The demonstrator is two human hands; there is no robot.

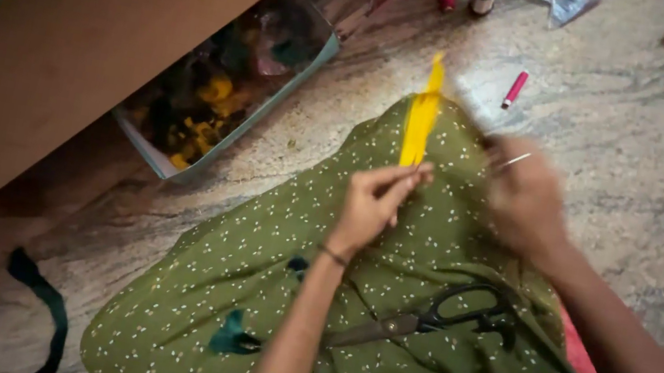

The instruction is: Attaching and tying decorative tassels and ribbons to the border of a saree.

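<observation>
Yellow fabric strip (422,120): narrow, lies lengthwise up the frame, upper centre, on top of olive-green white-dotted cloth (259,292). Cloth is spread rumpled over the lower centre, strip's far end overhanging its top edge.

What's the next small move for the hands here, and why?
Probably steady the right hand, which is blurred, and press the yellow strip flat. The left hand pinches the strip's near end on the green cloth, while its far end runs onto the floor.
</observation>
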